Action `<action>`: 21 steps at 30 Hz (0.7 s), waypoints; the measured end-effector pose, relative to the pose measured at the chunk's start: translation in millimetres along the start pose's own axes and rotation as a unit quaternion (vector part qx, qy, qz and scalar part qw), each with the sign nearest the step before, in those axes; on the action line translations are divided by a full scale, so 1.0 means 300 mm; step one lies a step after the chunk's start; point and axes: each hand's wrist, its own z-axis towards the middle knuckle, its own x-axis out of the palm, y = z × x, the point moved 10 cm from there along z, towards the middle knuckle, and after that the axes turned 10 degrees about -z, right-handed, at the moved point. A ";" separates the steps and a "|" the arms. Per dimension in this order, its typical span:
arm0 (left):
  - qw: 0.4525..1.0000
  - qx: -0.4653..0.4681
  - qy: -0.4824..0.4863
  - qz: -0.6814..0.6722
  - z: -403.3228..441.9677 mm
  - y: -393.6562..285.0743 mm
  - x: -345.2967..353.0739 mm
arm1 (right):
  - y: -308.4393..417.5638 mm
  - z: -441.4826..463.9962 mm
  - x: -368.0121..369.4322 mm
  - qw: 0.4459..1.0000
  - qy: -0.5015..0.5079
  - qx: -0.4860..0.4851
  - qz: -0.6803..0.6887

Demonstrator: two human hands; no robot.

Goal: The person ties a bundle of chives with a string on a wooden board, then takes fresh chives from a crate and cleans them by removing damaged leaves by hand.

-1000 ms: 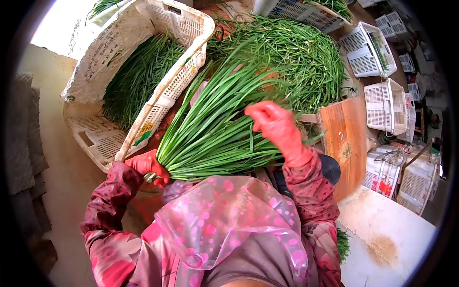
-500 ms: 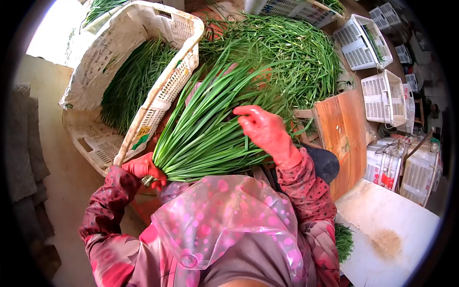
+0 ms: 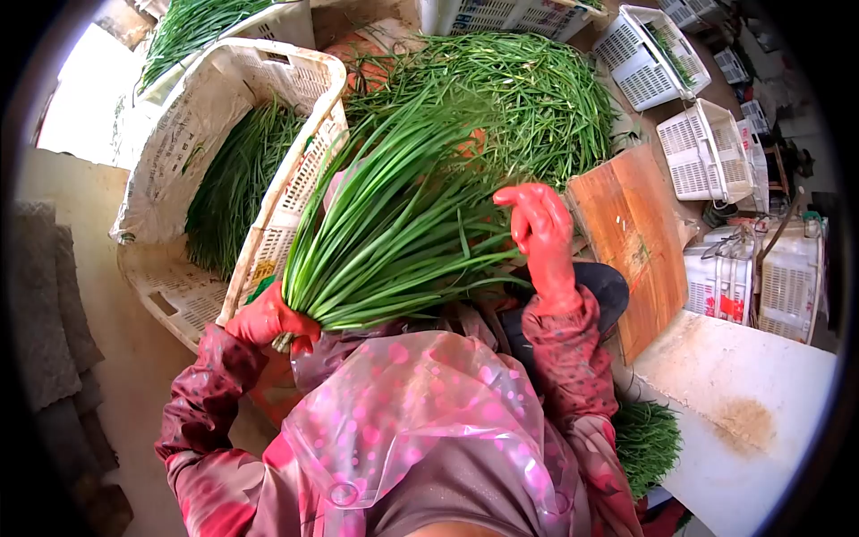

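My left hand (image 3: 271, 320), in a red rubber glove, is wrapped round the pale stem ends of a large bunch of green chives (image 3: 389, 228). The leaves fan out up and to the right over my lap, their far tips blurred. Just right of the leaves my right hand (image 3: 543, 228), gloved the same way, is raised with nothing in it, its index finger pointing left and the other fingers loosely bent. A clear apron with pink dots (image 3: 429, 394) covers my front.
Left stands a white plastic crate (image 3: 309, 161) with chives inside. Beyond my bunch lies a heap of loose chives (image 3: 528, 98). At right are a wooden board (image 3: 631, 251), a white panel (image 3: 725, 394) and several crates (image 3: 707, 152). More greens (image 3: 646, 443) lie by my right elbow.
My right hand has moved right and slightly up, away from the leaves, its fingers loosening. The left hand keeps its grip on the bunch. The view has shifted a little.
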 end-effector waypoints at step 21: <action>0.556 0.249 -0.367 0.703 -0.060 -0.097 -0.134 | -0.504 -0.106 -0.410 0.967 -0.092 0.125 0.202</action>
